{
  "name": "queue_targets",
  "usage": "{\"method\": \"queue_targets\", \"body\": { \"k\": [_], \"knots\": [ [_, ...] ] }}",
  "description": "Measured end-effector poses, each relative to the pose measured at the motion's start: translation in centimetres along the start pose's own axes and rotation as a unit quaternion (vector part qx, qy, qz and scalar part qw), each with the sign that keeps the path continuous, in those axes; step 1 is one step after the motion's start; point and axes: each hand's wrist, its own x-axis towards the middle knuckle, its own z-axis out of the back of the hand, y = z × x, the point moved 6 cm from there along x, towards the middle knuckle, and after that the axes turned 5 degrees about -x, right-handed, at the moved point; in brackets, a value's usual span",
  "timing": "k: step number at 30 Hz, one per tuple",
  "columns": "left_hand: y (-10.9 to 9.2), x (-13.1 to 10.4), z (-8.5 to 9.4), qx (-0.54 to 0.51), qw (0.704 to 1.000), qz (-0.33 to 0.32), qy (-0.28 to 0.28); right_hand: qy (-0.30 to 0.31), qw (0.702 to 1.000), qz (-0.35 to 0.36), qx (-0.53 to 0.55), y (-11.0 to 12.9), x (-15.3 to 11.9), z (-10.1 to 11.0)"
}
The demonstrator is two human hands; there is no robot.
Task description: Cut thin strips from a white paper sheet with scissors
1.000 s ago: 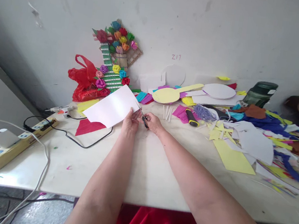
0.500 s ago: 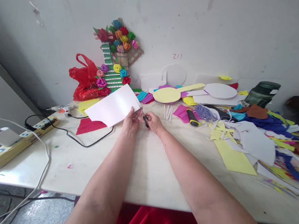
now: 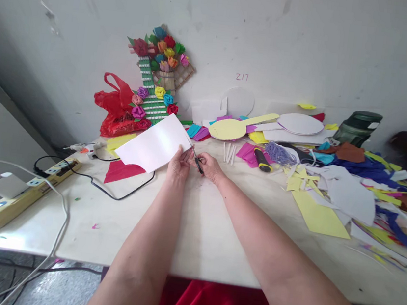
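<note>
My left hand (image 3: 178, 165) is closed on the lower right corner of a sheet of white paper (image 3: 154, 144), which tilts above the table. One lower edge of the sheet has a curved cut-out. In my right hand (image 3: 209, 168) is a pair of scissors (image 3: 198, 163) with dark handles, its fingers wrapped round them. The blades lie along the sheet's right edge, close to my left fingertips. How far the blades are apart is too small to tell. Under the sheet lies a piece of red paper (image 3: 124, 172).
A yellow power strip (image 3: 23, 195) with cables sits at the left. Behind stand a red plastic bag (image 3: 116, 107) and a paper-flower decoration (image 3: 156, 82). A yellow paddle-shaped cutout (image 3: 228, 129), a box cutter (image 3: 262, 160), paper scraps (image 3: 347, 192) and a green bottle (image 3: 356, 129) are to the right.
Almost nothing differs. Both hands, the white paper and the scissors keep nearly the same place, and the view has shifted very slightly.
</note>
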Motion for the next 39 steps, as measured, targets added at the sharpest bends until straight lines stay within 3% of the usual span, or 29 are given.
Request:
{"method": "queue_targets", "body": {
  "k": [12, 22, 39],
  "knots": [
    [-0.16, 0.05, -0.08, 0.007, 1.0, 0.002, 0.003, -0.004, 0.999, 0.009, -0.042, -0.1, 0.13, -0.12],
    [-0.25, -0.05, -0.05, 0.006, 1.0, 0.006, -0.013, 0.004, 1.0, 0.003, 0.028, 0.12, 0.15, -0.45],
    [-0.4, -0.31, -0.2, 0.003, 1.0, 0.005, -0.018, -0.039, 0.999, 0.028, -0.001, 0.23, 0.35, -0.23]
  ]
}}
